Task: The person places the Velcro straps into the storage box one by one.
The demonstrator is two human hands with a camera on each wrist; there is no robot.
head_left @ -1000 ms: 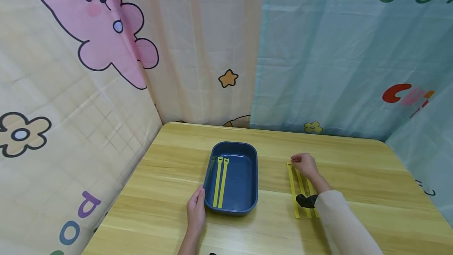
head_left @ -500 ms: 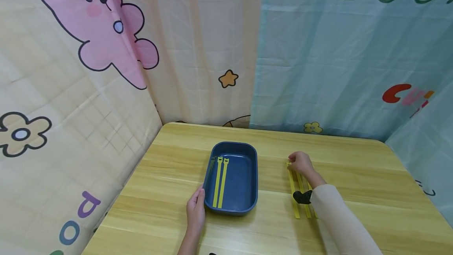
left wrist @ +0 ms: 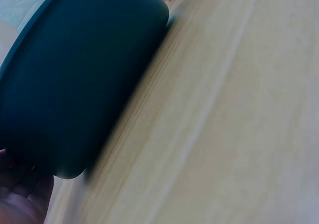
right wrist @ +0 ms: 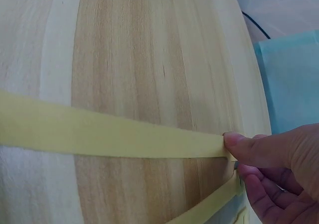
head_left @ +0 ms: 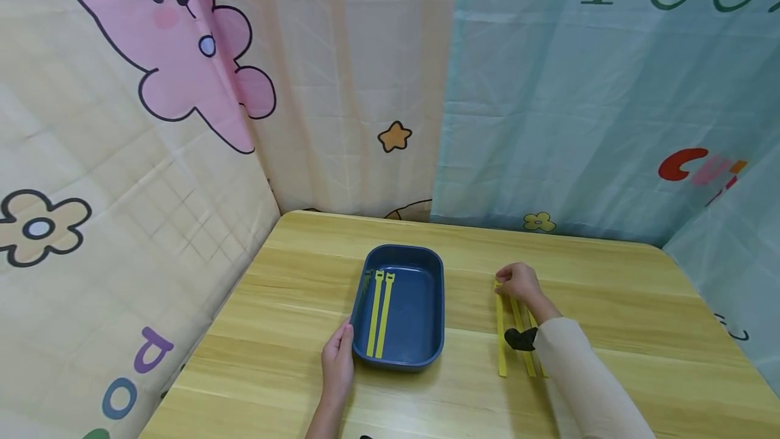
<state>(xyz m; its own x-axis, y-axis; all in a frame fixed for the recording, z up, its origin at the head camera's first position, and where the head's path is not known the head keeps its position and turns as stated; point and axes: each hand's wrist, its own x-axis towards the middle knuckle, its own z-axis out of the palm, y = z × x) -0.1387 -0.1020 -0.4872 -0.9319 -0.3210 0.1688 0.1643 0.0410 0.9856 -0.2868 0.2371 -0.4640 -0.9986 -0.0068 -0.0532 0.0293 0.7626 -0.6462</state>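
My left hand (head_left: 337,361) holds the near left corner of a dark blue rectangular tray (head_left: 429,361); in the left wrist view its fingers (left wrist: 27,181) curl against the tray's side. Two yellow hook-and-loop cable ties (head_left: 386,314) lie side by side along the tray's left part, slotted heads to the back. Right of the tray, my right hand (head_left: 521,282) pinches the far end of a yellow cable tie (right wrist: 124,134) between thumb and fingers. Other yellow cable ties (head_left: 525,344) lie next to it, partly hidden under the hand and wrist.
Everything rests on a light wooden table (head_left: 292,303). Printed curtains (head_left: 341,87) stand close behind its back edge and along both sides. A black wrist device (head_left: 521,339) sits at the right sleeve's cuff.
My right hand has shifted slightly left and taken hold of the leftmost cable tie. That tie's near end has swung a little left. The left hand and the tray have stayed put.
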